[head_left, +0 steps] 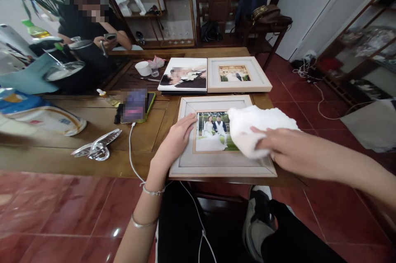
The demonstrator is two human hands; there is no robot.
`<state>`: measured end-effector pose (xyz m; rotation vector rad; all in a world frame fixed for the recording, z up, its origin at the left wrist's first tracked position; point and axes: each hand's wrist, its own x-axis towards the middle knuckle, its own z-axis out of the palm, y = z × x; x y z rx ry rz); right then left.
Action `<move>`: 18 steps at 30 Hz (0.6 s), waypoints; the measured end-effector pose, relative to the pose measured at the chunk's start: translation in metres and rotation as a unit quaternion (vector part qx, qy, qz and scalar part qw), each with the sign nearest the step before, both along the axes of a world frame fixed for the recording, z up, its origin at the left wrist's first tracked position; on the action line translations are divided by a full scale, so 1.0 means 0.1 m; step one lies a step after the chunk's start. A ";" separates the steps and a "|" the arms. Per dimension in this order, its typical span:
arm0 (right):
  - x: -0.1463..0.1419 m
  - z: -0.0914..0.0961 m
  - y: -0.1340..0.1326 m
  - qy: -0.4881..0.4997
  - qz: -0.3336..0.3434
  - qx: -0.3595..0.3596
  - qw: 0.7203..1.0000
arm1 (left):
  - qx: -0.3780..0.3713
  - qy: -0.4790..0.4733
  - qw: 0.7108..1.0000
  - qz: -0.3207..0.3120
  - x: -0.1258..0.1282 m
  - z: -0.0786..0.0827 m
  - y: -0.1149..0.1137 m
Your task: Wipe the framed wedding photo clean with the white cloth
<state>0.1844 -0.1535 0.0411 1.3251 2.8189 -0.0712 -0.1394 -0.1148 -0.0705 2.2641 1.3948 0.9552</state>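
Note:
A white picture frame (pixel 222 165) with a photo of two people outdoors lies flat at the table's near edge. My left hand (pixel 178 136) rests on its left side, fingers stretched out over the border. In my right hand (pixel 280 147) is a bunched white cloth (pixel 260 123), which covers the frame's right side and part of the photo. My right fingers are wrapped round the cloth. Just beyond this frame lie a photo panel (pixel 185 79) in black and white and another pale framed photo (pixel 239 86).
A phone (pixel 136 106) with a white charging cable (pixel 132 151) lies left on the wooden table (pixel 148 139). Near it are a silver hair clip (pixel 98 146), a small dropper bottle (pixel 108 98) and a blue-white pack (pixel 40 112). Across the table, a person (pixel 89 19) holds a device.

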 end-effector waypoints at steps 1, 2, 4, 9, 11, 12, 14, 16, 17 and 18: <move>-0.03 0.05 0.13 0.001 -0.025 -0.013 1.000 | -0.005 0.000 1.000 -0.002 0.00 0.01 0.02; -0.07 0.09 0.27 0.005 -0.050 -0.020 0.999 | -0.011 0.001 1.000 -0.003 0.00 0.03 0.03; -0.22 0.12 0.54 0.037 -0.081 0.051 0.995 | -0.025 0.006 1.000 -0.002 0.01 0.07 0.06; -0.84 0.04 0.98 0.056 0.044 0.186 0.980 | -0.031 -0.004 0.999 -0.008 0.02 0.11 0.06; -1.14 -0.03 1.03 0.039 0.087 0.179 0.979 | -0.019 -0.010 1.000 -0.006 0.03 0.09 0.03; -1.28 -0.07 1.04 -0.005 0.125 0.164 0.978 | -0.014 -0.009 1.000 0.000 0.03 0.07 0.02; -1.48 -0.17 1.04 -0.046 0.166 0.140 0.975 | -0.002 0.002 1.000 0.020 0.02 0.04 -0.01; -1.54 -0.25 1.01 -0.072 0.178 0.125 0.973 | 0.005 0.011 1.000 0.025 0.02 0.02 -0.03; -1.53 -0.28 0.98 -0.082 0.175 0.121 0.974 | 0.007 0.012 1.000 0.020 0.02 0.01 -0.03; -1.47 -0.29 0.95 -0.092 0.167 0.118 0.975 | 0.008 0.008 1.000 0.012 0.02 0.01 -0.04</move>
